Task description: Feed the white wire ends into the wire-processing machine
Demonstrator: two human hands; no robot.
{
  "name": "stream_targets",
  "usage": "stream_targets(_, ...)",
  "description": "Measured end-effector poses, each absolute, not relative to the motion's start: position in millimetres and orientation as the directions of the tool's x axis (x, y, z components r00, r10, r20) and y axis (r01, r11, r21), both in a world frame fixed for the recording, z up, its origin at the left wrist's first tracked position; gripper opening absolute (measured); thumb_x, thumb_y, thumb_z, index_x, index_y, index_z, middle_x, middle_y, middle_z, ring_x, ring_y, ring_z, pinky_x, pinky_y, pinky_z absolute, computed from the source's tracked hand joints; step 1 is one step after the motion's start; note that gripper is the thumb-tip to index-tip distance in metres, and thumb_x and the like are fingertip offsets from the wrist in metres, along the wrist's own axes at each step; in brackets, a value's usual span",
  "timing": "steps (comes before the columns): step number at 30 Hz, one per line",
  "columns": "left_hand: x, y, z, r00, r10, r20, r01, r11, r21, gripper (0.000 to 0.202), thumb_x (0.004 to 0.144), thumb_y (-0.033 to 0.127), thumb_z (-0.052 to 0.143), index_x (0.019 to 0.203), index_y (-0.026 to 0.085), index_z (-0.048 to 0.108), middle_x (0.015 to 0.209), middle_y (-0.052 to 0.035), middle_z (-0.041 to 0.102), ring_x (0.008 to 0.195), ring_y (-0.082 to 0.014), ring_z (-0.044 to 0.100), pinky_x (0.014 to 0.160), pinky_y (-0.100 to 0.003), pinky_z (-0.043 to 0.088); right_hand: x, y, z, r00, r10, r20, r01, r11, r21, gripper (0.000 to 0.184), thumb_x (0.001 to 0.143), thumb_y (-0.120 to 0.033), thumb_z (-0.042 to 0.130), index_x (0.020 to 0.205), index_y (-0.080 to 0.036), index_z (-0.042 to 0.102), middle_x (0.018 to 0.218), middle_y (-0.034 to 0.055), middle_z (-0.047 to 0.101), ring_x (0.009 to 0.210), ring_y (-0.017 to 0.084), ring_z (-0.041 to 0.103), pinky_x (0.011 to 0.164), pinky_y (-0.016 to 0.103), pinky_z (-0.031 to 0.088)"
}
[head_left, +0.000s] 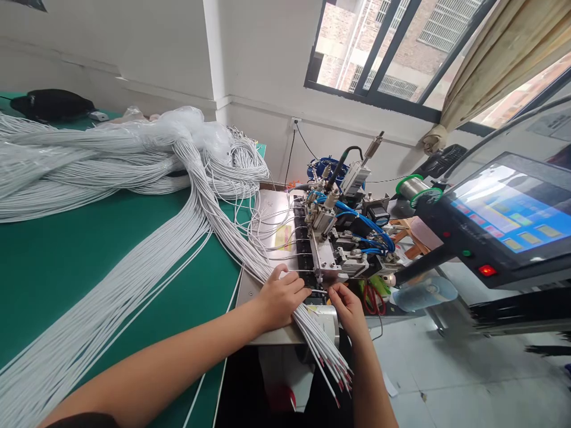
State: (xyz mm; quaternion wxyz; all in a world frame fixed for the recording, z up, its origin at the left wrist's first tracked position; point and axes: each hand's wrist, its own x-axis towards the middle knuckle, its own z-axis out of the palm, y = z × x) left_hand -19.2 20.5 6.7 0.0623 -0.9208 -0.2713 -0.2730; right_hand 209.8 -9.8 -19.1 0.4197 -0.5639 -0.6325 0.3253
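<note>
A short stretch of white cable (318, 291) spans the gap between my two hands, at the near end of the machine's black clamp row (305, 244). My left hand (282, 297) rests over a thick bundle of white cables (236, 241), its fingertips closed on that single cable. With thumb and fingers pinched, my right hand (348, 309) grips the cable's other side. Beyond my left wrist the bundle's loose ends (334, 365) hang past the metal plate's front edge, showing reddish tips. Several other cables run across the metal plate (273, 214) into the clamp row.
More white cables (111, 172), partly in clear plastic, lie on the green table (178, 244). Pneumatic cylinders (328, 208) with blue hoses stand behind the clamps. To the right are a solder wire spool (413, 190), a touchscreen (513, 208) and red-handled scissors (373, 299).
</note>
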Motion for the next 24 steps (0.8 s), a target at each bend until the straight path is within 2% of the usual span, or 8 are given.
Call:
stream_targets(7, -18.6, 19.2, 5.5, 0.695, 0.469, 0.544, 0.525, -0.849, 0.061, 0.034, 0.071, 0.018, 0.057, 0.105, 0.019, 0.062, 0.08, -0.003, 0.061, 0.085, -0.0205, 0.054, 0.092, -0.042, 0.025, 206.1, -11.6, -16.2, 0.032, 0.982, 0.185, 0.445, 0.152, -0.882, 0.028, 0.088, -0.039, 0.051, 0.069, -0.02, 0.048, 0.061, -0.0043, 0.039, 0.056, 0.013, 0.037, 0.054, 0.023, 0.03)
stream_targets(11, -16.9, 19.3, 2.6, 0.659, 0.445, 0.607, 0.498, -0.862, 0.091, 0.034, 0.071, 0.017, 0.055, 0.104, 0.019, 0.062, 0.079, -0.0028, 0.06, 0.082, -0.0201, 0.054, 0.092, -0.042, 0.027, 202.6, -14.3, -13.3, 0.054, 0.975, 0.214, 0.445, 0.168, -0.88, 0.026, 0.088, -0.035, 0.05, 0.067, -0.02, 0.047, 0.06, -0.0038, 0.041, 0.057, 0.013, 0.039, 0.055, 0.023, 0.032)
stream_targets(16, -13.7, 20.5, 1.2, 0.638, 0.394, 0.661, 0.475, -0.877, 0.064, 0.037, 0.071, 0.019, 0.054, 0.107, 0.019, 0.062, 0.079, -0.0032, 0.061, 0.08, -0.0201, 0.053, 0.09, -0.041, 0.028, 201.4, -12.5, -13.0, 0.075, 0.97, 0.23, 0.401, 0.182, -0.898, 0.024, 0.087, -0.032, 0.048, 0.067, -0.019, 0.047, 0.062, -0.0032, 0.043, 0.059, 0.013, 0.04, 0.057, 0.023, 0.033)
stream_targets(19, -11.8, 20.0, 2.6, 0.632, 0.386, 0.672, 0.48, -0.876, 0.052, 0.035, 0.071, 0.021, 0.055, 0.105, 0.02, 0.062, 0.078, -0.0022, 0.061, 0.078, -0.0194, 0.053, 0.09, -0.04, 0.028, 202.5, -8.8, -15.2, 0.061, 0.983, 0.174, 0.317, 0.146, -0.937, 0.024, 0.084, -0.033, 0.051, 0.065, -0.019, 0.047, 0.062, -0.0035, 0.042, 0.06, 0.013, 0.039, 0.057, 0.023, 0.032)
stream_targets(24, -11.2, 20.2, 3.0, 0.625, 0.406, 0.667, 0.48, -0.874, 0.082, 0.033, 0.068, 0.02, 0.056, 0.1, 0.022, 0.062, 0.076, -0.001, 0.061, 0.074, -0.0181, 0.052, 0.087, -0.038, 0.029, 200.9, -5.1, -22.9, 0.051, 0.997, 0.06, 0.064, 0.057, -0.996, 0.03, 0.079, -0.041, 0.056, 0.06, -0.02, 0.046, 0.057, -0.0053, 0.035, 0.054, 0.011, 0.031, 0.05, 0.022, 0.028)
